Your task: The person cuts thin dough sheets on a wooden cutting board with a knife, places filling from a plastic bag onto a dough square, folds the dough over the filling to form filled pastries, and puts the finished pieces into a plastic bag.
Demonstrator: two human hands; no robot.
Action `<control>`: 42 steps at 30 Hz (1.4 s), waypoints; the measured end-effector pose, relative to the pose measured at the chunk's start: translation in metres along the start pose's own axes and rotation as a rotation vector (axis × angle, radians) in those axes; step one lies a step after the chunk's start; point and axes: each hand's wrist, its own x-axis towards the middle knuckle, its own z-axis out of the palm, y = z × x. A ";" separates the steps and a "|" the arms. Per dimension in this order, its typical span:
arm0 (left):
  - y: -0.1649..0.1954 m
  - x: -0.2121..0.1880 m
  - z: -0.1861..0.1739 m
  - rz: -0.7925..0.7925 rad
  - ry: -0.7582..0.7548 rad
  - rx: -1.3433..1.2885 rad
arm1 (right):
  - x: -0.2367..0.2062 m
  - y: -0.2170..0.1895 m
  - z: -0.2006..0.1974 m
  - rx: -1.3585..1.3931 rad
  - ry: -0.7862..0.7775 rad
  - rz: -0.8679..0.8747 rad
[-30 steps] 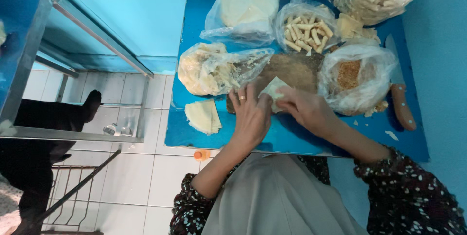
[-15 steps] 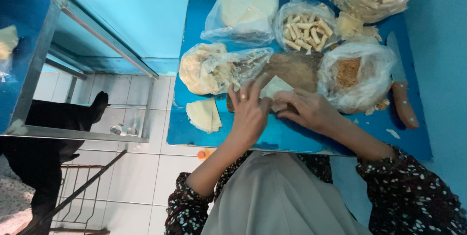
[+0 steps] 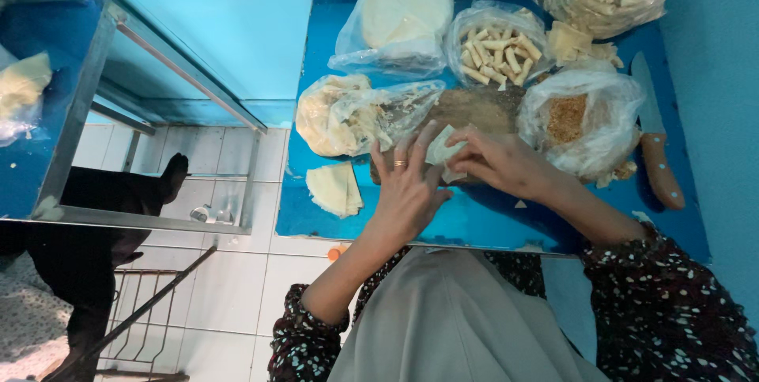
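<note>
Little has shifted since the earlier frames: both hands stay over the brown board at frame centre. The left hand [image 3: 407, 184] lies with fingers spread, pressing a pale wrapper sheet [image 3: 439, 148]; the right hand [image 3: 498, 162] pinches its edge with curled fingers. It looks like rolling or folding is under way, calling for a tight, even tuck. On the blue bench [image 3: 490, 220], clear bags hold round wrappers [image 3: 403, 10], finished rolls [image 3: 496, 51] and brown crumbs [image 3: 568, 117]. Folded sheets [image 3: 334, 189] lie lower left; a knife [image 3: 655, 145] lies far right.
</note>
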 end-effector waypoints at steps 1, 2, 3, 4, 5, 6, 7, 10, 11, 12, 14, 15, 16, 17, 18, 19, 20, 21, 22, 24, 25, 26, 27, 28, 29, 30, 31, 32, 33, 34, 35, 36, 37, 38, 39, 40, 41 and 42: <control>-0.001 0.001 0.001 0.001 0.024 0.009 | -0.001 -0.001 0.000 0.009 -0.006 -0.045; -0.002 0.001 0.002 0.001 0.048 0.018 | -0.003 -0.001 -0.001 0.018 -0.012 -0.089; -0.003 0.002 0.003 0.001 0.073 0.028 | -0.004 -0.002 -0.001 0.027 -0.019 -0.136; -0.004 0.002 0.005 0.006 0.078 0.018 | -0.005 -0.002 -0.001 -0.056 0.000 -0.148; -0.006 0.002 0.006 0.013 0.083 0.009 | -0.007 -0.002 0.001 -0.138 0.021 -0.160; -0.008 0.002 0.007 0.018 0.088 -0.001 | -0.009 -0.002 0.002 -0.221 0.041 -0.171; -0.009 0.001 0.009 0.017 0.085 0.026 | -0.009 -0.001 0.005 -0.230 0.059 -0.214; -0.010 0.003 0.014 -0.021 0.095 0.041 | -0.010 0.006 0.013 -0.239 0.130 -0.268; -0.010 0.005 0.016 -0.058 0.112 0.000 | -0.008 0.009 0.016 -0.232 0.161 -0.234; -0.010 0.006 0.017 -0.095 0.130 -0.042 | -0.007 0.011 0.019 -0.225 0.191 -0.201; -0.010 0.007 0.018 -0.166 0.133 -0.123 | -0.002 0.017 0.020 -0.016 0.147 0.013; -0.010 0.008 0.017 -0.202 0.134 -0.163 | 0.001 0.018 0.021 0.088 0.123 0.119; -0.009 0.009 0.018 -0.209 0.157 -0.149 | 0.004 0.019 0.022 0.157 0.115 0.147; -0.008 0.011 0.018 -0.215 0.181 -0.134 | 0.005 0.018 0.022 0.225 0.108 0.173; -0.007 0.013 0.018 -0.221 0.205 -0.118 | 0.007 0.017 0.023 0.294 0.100 0.199; -0.007 0.013 0.017 -0.205 0.220 -0.119 | 0.007 0.016 0.024 0.227 0.134 0.174; -0.007 0.013 0.016 -0.190 0.234 -0.120 | 0.006 0.013 0.026 0.160 0.167 0.151; -0.007 0.013 0.015 -0.177 0.248 -0.121 | 0.004 0.011 0.027 0.093 0.198 0.128; -0.006 0.011 0.014 -0.150 0.223 -0.088 | 0.003 0.009 0.027 0.061 0.201 0.135; -0.004 0.008 0.013 -0.092 0.171 -0.024 | 0.001 0.007 0.026 -0.003 0.211 0.151; -0.005 0.008 0.012 -0.087 0.153 -0.043 | 0.001 0.007 0.025 -0.046 0.224 0.070; -0.006 0.007 0.011 -0.081 0.134 -0.064 | 0.000 0.007 0.023 -0.090 0.238 -0.011; -0.007 0.007 0.011 -0.077 0.115 -0.084 | -0.001 0.007 0.021 -0.133 0.248 -0.091; -0.007 0.007 0.012 -0.087 0.102 -0.063 | -0.001 0.007 0.020 -0.205 0.257 -0.152; -0.008 0.008 0.013 -0.097 0.089 -0.040 | -0.002 0.006 0.018 -0.276 0.265 -0.214; -0.010 0.009 0.014 -0.108 0.077 -0.017 | -0.003 0.006 0.017 -0.348 0.271 -0.279; -0.012 0.011 0.015 -0.119 0.089 -0.037 | -0.003 0.005 0.017 -0.360 0.270 -0.259; -0.013 0.013 0.017 -0.130 0.099 -0.059 | -0.004 0.005 0.017 -0.371 0.269 -0.237; -0.014 0.015 0.019 -0.141 0.108 -0.080 | -0.004 0.005 0.018 -0.380 0.268 -0.214; -0.014 0.016 0.020 -0.163 0.124 -0.109 | -0.004 0.005 0.019 -0.362 0.284 -0.176; -0.013 0.018 0.022 -0.183 0.140 -0.139 | -0.003 0.005 0.020 -0.345 0.300 -0.136; -0.013 0.019 0.024 -0.205 0.159 -0.169 | -0.002 0.006 0.021 -0.330 0.315 -0.098; -0.013 0.019 0.024 -0.198 0.176 -0.190 | 0.000 0.007 0.020 -0.266 0.299 -0.044; -0.012 0.018 0.024 -0.191 0.193 -0.210 | 0.002 0.009 0.020 -0.200 0.283 0.011; -0.012 0.017 0.023 -0.187 0.208 -0.228 | 0.005 0.010 0.020 -0.133 0.264 0.064; -0.013 0.016 0.023 -0.180 0.197 -0.197 | 0.006 0.011 0.020 -0.103 0.260 0.080; -0.013 0.015 0.023 -0.174 0.186 -0.167 | 0.007 0.011 0.021 -0.074 0.254 0.095; -0.014 0.014 0.023 -0.170 0.177 -0.135 | 0.007 0.011 0.021 -0.045 0.247 0.109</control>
